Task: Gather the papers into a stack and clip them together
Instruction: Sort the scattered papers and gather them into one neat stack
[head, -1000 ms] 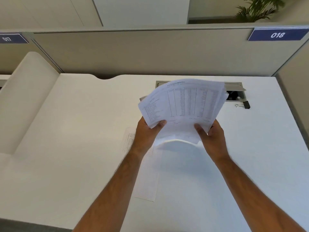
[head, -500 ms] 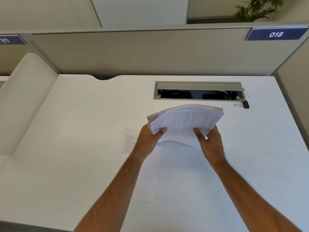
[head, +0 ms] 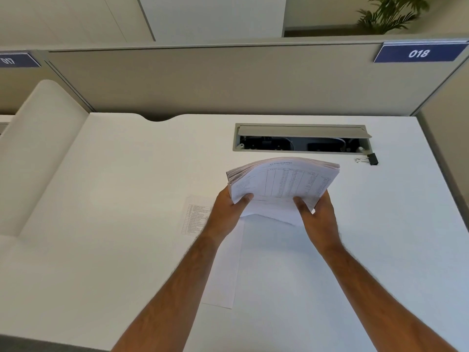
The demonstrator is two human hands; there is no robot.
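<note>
Two forearms in view, both bare from the lower frame edge to the wrists; no sleeve reaches into view. Fine hair shows along both. Left hand (head: pixel 227 212) and right hand (head: pixel 321 219): bare. Thumbnails short and plain.

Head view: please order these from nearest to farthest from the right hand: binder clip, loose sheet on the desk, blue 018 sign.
From the right hand:
1. Binder clip, on the desk up and to the right.
2. Loose sheet, flat on the desk under the left forearm.
3. 018 sign, high on the partition.
</note>
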